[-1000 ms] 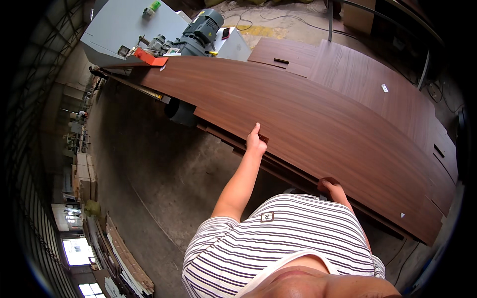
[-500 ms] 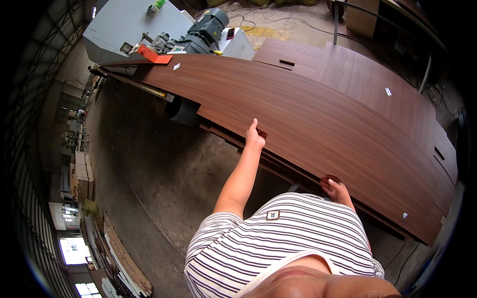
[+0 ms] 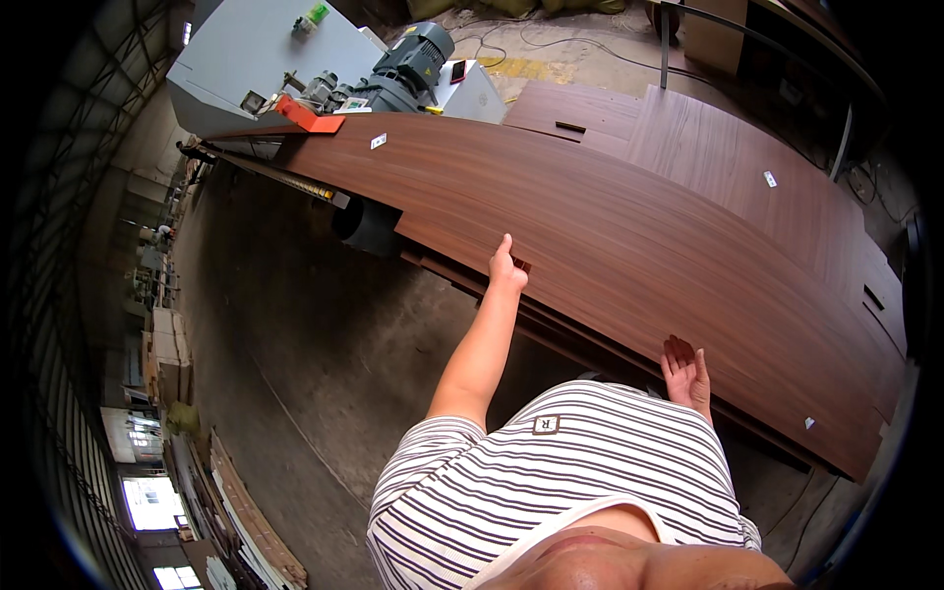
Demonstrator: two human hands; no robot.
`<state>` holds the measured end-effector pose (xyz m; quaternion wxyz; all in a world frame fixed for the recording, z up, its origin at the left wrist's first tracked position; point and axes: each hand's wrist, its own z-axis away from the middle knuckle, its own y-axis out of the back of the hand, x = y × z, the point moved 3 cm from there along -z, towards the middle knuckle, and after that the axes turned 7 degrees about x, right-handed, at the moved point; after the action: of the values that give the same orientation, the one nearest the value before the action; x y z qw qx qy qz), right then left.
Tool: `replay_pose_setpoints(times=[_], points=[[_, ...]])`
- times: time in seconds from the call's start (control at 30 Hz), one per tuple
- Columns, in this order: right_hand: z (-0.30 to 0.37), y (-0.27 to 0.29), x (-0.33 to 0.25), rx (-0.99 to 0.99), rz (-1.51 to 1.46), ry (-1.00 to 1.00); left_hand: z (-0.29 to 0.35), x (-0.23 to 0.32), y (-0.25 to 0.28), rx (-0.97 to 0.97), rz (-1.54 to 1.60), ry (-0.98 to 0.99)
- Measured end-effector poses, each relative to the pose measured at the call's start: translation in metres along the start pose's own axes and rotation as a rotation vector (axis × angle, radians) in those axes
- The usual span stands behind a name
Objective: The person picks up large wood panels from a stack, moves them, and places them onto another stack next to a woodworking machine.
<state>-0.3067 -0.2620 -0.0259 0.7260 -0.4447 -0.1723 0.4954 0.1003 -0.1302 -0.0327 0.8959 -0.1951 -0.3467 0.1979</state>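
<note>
A long, glossy brown wood-grain panel (image 3: pixel 590 211) stretches from the machine at the upper left toward the lower right, on top of other brown boards. At its near edge, left of the middle, is my left hand (image 3: pixel 507 270). The thumb points away from me over the top surface; the other fingers are mostly hidden and seem closed at the edge. Farther right along the same edge, my right hand (image 3: pixel 686 381) is raised with its fingers stretched and thumb apart, holding nothing. A dark reflection of it shows on the panel. Whether it touches the edge I cannot tell.
A grey machine with a motor (image 3: pixel 418 54) and an orange guard (image 3: pixel 307 115) stands at the upper left. More brown boards (image 3: pixel 728 147) lie beyond the panel. Boards (image 3: pixel 246 506) lean at the lower left. Cables (image 3: pixel 590 41) run across the far floor.
My right hand has opened, its fingers now stretched upward, and it has shifted slightly right. The white label near the machine lies farther right. My left hand has hardly moved.
</note>
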Motion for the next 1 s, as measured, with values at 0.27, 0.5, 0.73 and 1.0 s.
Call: replay_pose_setpoints(times=[0.27, 0.5, 0.73, 1.0], points=[[-0.001, 0.029, -0.025, 0.111, -0.251, 0.228, -0.001, 0.009, -0.001, 0.040, -0.003, 0.003], [-0.015, 0.044, -0.053, 0.192, -0.309, 0.343, -0.037, 0.024, 0.015, 0.045, 0.018, -0.081], [-0.017, 0.088, -0.101, 0.264, -0.332, 0.394, -0.037, 0.033, 0.012, 0.184, 0.000, -0.213], [0.039, 0.112, -0.170, 0.221, -0.256, 0.371, -0.032, 0.043, 0.012, 0.396, -0.174, -0.468]])
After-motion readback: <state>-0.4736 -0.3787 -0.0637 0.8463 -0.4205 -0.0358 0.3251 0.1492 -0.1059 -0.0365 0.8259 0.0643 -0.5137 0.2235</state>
